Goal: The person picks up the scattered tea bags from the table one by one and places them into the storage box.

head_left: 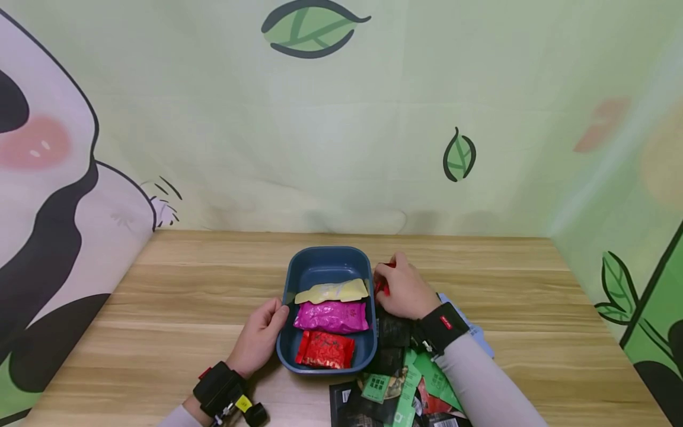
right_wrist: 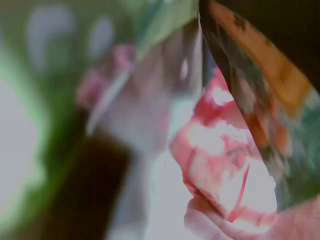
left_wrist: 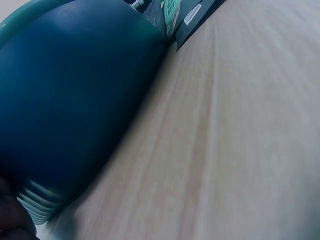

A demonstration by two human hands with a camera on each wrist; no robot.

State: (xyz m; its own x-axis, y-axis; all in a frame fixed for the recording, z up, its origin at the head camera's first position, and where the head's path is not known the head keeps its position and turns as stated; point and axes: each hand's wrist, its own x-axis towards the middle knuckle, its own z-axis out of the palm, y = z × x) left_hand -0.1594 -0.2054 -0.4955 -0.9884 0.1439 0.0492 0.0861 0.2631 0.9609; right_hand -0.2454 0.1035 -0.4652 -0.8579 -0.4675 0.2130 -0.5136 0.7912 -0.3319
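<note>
A blue rectangular box [head_left: 326,370] stands on the table with three packets inside: a pale yellow one [head_left: 332,292], a shiny magenta one [head_left: 331,317] and a red one [head_left: 325,350]. My left hand [head_left: 258,332] grips the box's left side, thumb at the rim and fingers against the outer wall. At the right side of the box, my right hand [head_left: 408,287] pinches a red packet [right_wrist: 225,150] that is mostly hidden by the hand in the head view. Below that hand lie black packets [head_left: 393,330] beside the box.
A pile of black and green packets [head_left: 405,379] lies at the front right, under the right forearm. A light blue packet [head_left: 475,332] shows behind the right wrist. The wooden table [head_left: 203,284] meets a patterned backdrop [head_left: 341,178] at its far edge.
</note>
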